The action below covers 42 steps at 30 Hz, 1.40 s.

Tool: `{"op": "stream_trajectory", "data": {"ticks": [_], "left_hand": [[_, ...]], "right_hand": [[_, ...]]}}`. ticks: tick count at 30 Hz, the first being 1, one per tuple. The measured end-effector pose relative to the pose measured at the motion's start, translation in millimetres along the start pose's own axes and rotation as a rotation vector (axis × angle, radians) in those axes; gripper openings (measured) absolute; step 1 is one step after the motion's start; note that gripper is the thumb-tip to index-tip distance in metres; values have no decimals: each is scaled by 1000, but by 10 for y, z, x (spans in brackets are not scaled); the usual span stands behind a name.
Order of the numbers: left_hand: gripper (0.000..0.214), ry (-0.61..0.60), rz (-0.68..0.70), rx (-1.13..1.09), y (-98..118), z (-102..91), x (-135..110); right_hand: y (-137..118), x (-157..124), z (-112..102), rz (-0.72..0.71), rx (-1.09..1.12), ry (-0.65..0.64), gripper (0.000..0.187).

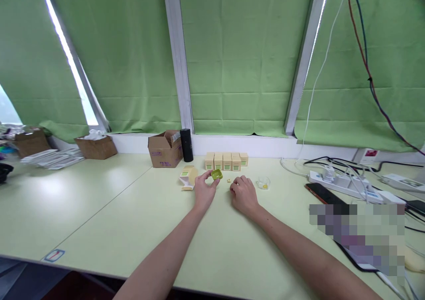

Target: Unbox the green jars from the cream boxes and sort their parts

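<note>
The left hand (205,192) pinched a green box (217,174), apparently steadying it, while the right hand (245,195) curled near a yellow piece (229,181), grip unclear, seemingly needing delicacy next.

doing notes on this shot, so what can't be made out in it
In the head view:
Right hand: its own curl hides whether it grips anything.
Tiny yellowish piece: too small to identify.
Small cartons: label print too small to read.
Open cardboard box: its walls and flaps hide most contents.
Flat device, lower right: mostly covered by a pixelated patch.
Forearms: cut off by the bottom edge.
</note>
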<state>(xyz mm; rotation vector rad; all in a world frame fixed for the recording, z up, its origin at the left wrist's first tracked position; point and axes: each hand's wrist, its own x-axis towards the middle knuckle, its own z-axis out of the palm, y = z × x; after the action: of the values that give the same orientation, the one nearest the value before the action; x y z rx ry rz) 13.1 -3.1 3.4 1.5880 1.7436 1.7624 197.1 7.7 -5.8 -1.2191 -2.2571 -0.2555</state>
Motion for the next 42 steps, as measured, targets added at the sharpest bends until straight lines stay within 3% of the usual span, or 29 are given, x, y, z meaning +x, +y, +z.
{"op": "stream_trajectory", "data": {"ticks": [7,15,21,28,33,38,42], "left_hand": [[51,-98,-145,-306,87,22,-2],[44,-316,-493,-770,180,-16,-31],[29,-338,-609,-828,115,-15,17],[39,-178,-338,-366,-25,77,120],[25,-78,-140,-153,-30,42,247],[7,-57,40,43,5,7,321],[10,-88,148,145,-21,46,342]], "right_hand": [[-115,-398,-267,-32,135,-178,15],[-133,-382,-339,-25,153,-234,13],[-131,-388,-329,-22,149,-246,14],[-123,-376,-340,-18,171,-246,15],[-128,-369,-355,-7,182,-255,16],[-126,-360,-345,-1,174,-263,15],[-124,-358,-337,-2,169,-263,16]]}}
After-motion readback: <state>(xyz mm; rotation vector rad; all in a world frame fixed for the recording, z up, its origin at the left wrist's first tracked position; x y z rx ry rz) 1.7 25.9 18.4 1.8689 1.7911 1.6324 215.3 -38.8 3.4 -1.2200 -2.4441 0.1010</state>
